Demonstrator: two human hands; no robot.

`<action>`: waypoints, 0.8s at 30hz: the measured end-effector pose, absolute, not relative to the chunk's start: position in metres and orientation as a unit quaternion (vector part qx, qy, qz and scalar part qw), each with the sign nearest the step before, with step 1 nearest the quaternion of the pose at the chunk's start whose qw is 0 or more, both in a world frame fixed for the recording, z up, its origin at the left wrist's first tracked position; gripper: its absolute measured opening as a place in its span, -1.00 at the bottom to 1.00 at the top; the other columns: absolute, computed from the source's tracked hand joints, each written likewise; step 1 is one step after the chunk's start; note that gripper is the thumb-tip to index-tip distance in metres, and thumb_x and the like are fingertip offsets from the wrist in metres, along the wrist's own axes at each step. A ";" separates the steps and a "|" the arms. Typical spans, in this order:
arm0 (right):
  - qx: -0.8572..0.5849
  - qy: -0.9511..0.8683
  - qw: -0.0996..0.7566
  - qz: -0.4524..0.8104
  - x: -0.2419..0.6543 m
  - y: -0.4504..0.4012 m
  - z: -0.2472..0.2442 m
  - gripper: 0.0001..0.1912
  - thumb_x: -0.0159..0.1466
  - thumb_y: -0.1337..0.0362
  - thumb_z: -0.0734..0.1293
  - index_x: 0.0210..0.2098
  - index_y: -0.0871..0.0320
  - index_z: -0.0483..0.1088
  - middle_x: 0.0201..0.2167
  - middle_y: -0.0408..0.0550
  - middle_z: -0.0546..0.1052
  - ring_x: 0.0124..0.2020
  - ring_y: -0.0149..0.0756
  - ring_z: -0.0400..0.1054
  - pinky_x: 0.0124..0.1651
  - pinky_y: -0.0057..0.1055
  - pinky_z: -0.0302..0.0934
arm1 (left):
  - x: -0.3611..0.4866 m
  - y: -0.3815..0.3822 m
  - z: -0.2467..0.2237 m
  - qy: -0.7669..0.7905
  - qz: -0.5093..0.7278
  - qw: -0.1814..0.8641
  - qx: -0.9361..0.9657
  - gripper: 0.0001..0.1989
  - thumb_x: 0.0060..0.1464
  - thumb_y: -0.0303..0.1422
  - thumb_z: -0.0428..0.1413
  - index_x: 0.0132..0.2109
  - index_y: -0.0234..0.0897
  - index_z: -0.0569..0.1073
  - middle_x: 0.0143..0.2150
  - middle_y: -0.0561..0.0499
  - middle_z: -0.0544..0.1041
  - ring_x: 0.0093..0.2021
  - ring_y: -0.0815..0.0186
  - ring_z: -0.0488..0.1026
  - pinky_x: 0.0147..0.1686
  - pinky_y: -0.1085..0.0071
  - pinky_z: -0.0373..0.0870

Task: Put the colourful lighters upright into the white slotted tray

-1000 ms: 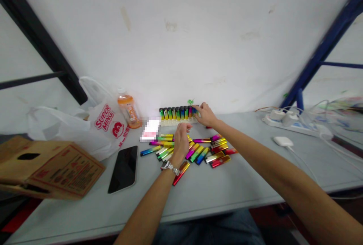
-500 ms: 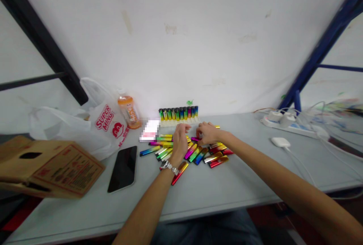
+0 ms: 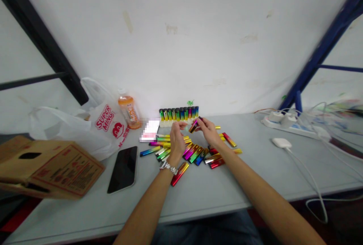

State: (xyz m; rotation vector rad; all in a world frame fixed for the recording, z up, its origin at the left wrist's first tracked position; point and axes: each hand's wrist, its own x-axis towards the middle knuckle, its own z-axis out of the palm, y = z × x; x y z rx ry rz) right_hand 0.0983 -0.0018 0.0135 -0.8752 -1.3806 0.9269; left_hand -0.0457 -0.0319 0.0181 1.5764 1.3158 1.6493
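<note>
My right hand [image 3: 208,131] grips a purple-and-gold lighter [image 3: 193,126] between thumb and fingers, tilted above the table. Just left of it is my left hand [image 3: 177,137], wearing a metal bracelet, its fingers loosely bent and apart with nothing visible in them. Behind both hands a row of shiny lighters [image 3: 177,114] stands upright in a white tray [image 3: 166,124]. Many more metallic lighters [image 3: 202,155] in gold, green, blue, purple and red lie scattered beneath and around my hands. A red-and-gold lighter [image 3: 179,174] lies nearest to me, beside my left wrist.
On the left are a black phone [image 3: 123,169], a cardboard box [image 3: 65,167], a white plastic bag [image 3: 106,124] and an orange drink bottle [image 3: 129,110]. At right lie a white charger [image 3: 281,143] with its cable and a power strip [image 3: 295,127]. A wall rises behind.
My right hand has lifted the purple-and-gold lighter from the pile, up toward the tray. Some lighters at the pile's right side have shifted. My left hand has barely moved.
</note>
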 end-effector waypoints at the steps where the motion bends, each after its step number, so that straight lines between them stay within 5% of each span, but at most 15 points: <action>1: -0.363 -0.559 0.604 0.437 0.094 -0.006 0.013 -0.56 0.23 -0.17 0.28 -0.25 0.10 0.35 -0.39 -0.13 0.49 -0.37 -0.33 0.39 -0.28 -0.38 0.33 | -0.045 -0.032 0.018 0.484 0.607 0.254 0.577 -0.46 0.37 -0.13 -0.37 -0.21 -0.24 0.44 -0.19 -0.10 0.53 -0.17 0.24 0.43 -0.25 0.33 0.38; 5: -0.342 -0.452 0.613 0.551 0.088 -0.023 0.014 -0.56 0.18 -0.18 0.30 -0.20 0.03 0.25 -0.59 -0.31 0.30 -0.60 -0.40 0.22 -0.55 -0.47 0.20 | -0.045 -0.032 0.017 0.484 0.607 0.255 0.576 -0.39 0.35 -0.06 -0.41 -0.25 -0.23 0.45 -0.22 -0.10 0.53 -0.21 0.23 0.43 -0.30 0.32 0.37; 10: -0.410 -0.458 0.606 0.506 0.091 -0.033 0.010 -0.51 0.20 -0.22 0.26 -0.50 0.07 0.17 -0.73 -0.35 0.02 -0.72 -0.49 -0.13 -0.66 -0.48 -0.19 | -0.044 -0.033 0.016 0.471 0.594 0.240 0.607 -0.46 0.36 -0.11 -0.35 -0.26 -0.24 0.44 -0.22 -0.10 0.55 -0.21 0.23 0.44 -0.24 0.29 0.38; 17: -0.501 -0.548 0.614 0.267 0.089 -0.031 -0.002 -0.65 0.26 0.08 0.20 -0.59 0.08 0.14 -0.67 -0.24 0.16 -0.57 -0.39 0.05 -0.50 -0.41 -0.07 | -0.043 -0.032 0.016 0.477 0.580 0.250 0.611 -0.42 0.35 -0.12 -0.37 -0.33 -0.23 0.46 -0.26 -0.09 0.55 -0.17 0.22 0.45 -0.20 0.29 0.42; 24: -0.503 -0.577 0.598 0.236 0.084 -0.040 0.002 -0.69 0.28 0.14 0.18 -0.56 0.08 0.13 -0.63 -0.25 0.17 -0.53 -0.38 0.08 -0.44 -0.40 -0.06 | -0.043 -0.033 0.017 0.481 0.573 0.247 0.616 -0.40 0.35 -0.13 -0.37 -0.35 -0.22 0.47 -0.27 -0.09 0.54 -0.18 0.21 0.44 -0.21 0.29 0.41</action>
